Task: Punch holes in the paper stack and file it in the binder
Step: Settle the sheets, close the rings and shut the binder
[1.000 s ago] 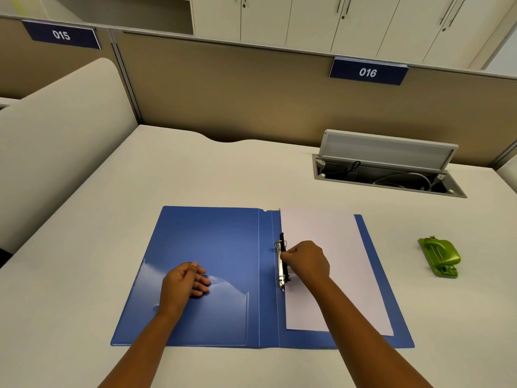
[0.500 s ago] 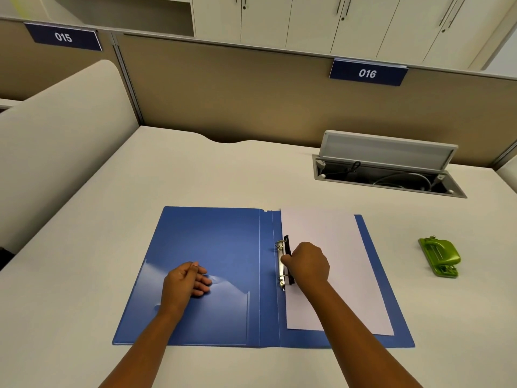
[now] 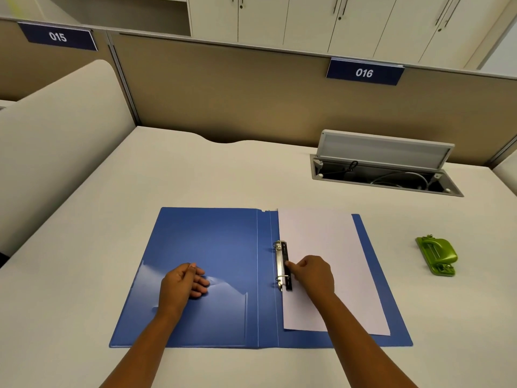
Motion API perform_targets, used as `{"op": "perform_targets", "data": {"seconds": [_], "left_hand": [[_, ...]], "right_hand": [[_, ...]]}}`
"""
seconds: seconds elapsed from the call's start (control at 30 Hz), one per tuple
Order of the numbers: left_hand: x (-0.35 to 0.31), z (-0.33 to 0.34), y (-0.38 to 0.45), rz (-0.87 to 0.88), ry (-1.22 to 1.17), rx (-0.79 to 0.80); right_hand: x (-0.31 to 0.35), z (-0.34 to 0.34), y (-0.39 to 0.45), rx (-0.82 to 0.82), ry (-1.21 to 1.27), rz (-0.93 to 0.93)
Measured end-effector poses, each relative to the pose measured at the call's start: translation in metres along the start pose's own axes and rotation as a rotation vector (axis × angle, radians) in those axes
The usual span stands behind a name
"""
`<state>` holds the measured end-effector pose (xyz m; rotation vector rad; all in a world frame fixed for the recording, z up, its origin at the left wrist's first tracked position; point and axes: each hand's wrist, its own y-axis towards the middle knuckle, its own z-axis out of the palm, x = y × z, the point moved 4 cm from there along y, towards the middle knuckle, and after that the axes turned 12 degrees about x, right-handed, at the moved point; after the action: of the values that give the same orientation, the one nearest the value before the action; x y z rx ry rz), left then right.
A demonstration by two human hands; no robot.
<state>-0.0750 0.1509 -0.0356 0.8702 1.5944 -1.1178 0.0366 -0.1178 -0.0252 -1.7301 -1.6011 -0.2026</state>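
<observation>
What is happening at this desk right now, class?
A person is filing a white paper stack in an open blue plastic binder lying flat on the pale desk. The right hand presses the black clamp bar beside the metal rings, while the left hand rests on the inside cover. A green hole punch sits aside, untouched.

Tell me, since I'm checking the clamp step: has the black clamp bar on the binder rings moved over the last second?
Yes. The black clamp bar has swung rightward from over the metal ring mechanism and lies down on the paper, under the right hand.
</observation>
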Motion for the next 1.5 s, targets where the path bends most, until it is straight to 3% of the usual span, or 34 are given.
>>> {"op": "perform_targets", "data": {"seconds": [0.17, 0.3, 0.4, 0.9, 0.97, 1.1, 1.17, 1.33, 1.5], "left_hand": [[0.001, 0.000, 0.000, -0.005, -0.003, 0.003], [0.000, 0.000, 0.000, -0.001, 0.014, -0.009], [0.000, 0.000, -0.001, -0.003, 0.016, -0.013], [-0.006, 0.004, 0.012, -0.049, 0.091, -0.011], [-0.006, 0.002, 0.012, -0.020, 0.246, -0.046], [-0.014, -0.010, 0.008, 0.077, 0.874, -0.239], [-0.016, -0.018, 0.007, -0.013, 1.010, -0.290], [-0.008, -0.043, 0.006, -0.365, 0.945, -0.327], [-0.012, -0.046, 0.006, -0.414, 0.985, -0.346]], "right_hand": [[-0.002, 0.004, -0.040, -0.207, -0.031, -0.187], [-0.015, 0.033, -0.054, -0.089, -0.208, -0.204], [-0.032, 0.050, -0.049, -0.133, -0.470, -0.233], [-0.048, 0.056, -0.039, -0.213, -0.525, -0.231], [-0.047, 0.057, -0.040, -0.207, -0.529, -0.228], [-0.048, 0.056, -0.040, -0.211, -0.531, -0.222], [-0.048, 0.057, -0.040, -0.210, -0.531, -0.223], [-0.048, 0.055, -0.041, -0.212, -0.529, -0.221], [-0.047, 0.055, -0.040, -0.191, -0.520, -0.221]]}}
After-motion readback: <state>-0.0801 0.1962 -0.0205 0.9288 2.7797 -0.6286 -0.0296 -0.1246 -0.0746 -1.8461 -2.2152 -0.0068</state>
